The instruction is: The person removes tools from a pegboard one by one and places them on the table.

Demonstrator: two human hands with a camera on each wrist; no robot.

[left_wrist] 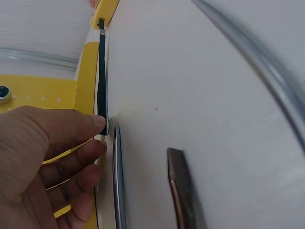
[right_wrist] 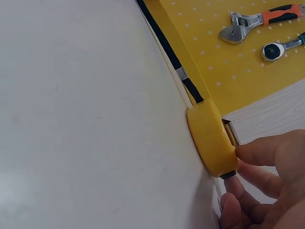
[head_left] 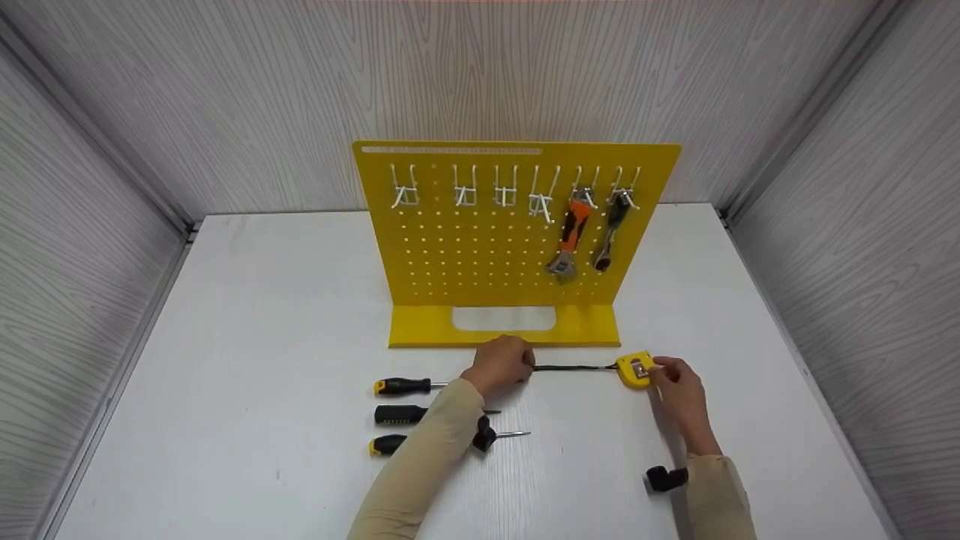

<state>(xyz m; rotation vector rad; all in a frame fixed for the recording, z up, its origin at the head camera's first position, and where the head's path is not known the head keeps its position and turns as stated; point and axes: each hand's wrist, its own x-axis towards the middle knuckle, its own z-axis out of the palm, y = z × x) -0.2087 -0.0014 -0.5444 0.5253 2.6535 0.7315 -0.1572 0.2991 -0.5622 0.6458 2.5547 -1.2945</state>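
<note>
A yellow tape measure (head_left: 634,370) is in my right hand (head_left: 681,394), pinched at its right side between thumb and fingers. From its other end a black wrist strap (head_left: 574,367) runs left, drawn straight, with a small silver clip (right_wrist: 181,73) near the case. My left hand (head_left: 502,363) pinches the strap's far end between thumb and forefinger, the other fingers curled below in the left wrist view. Under my left forearm lie several screwdrivers, their black handles to the left: a top one (head_left: 403,386), a middle one (head_left: 400,415) and a bottom one (head_left: 387,445).
Just behind my hands stands a yellow pegboard (head_left: 487,262) with a row of white double hooks. On its right hang an orange-handled adjustable wrench (head_left: 574,229) and a ratchet (head_left: 611,232). Pale wood-grain walls (head_left: 480,75) enclose the white table (head_left: 247,315) at the back and sides.
</note>
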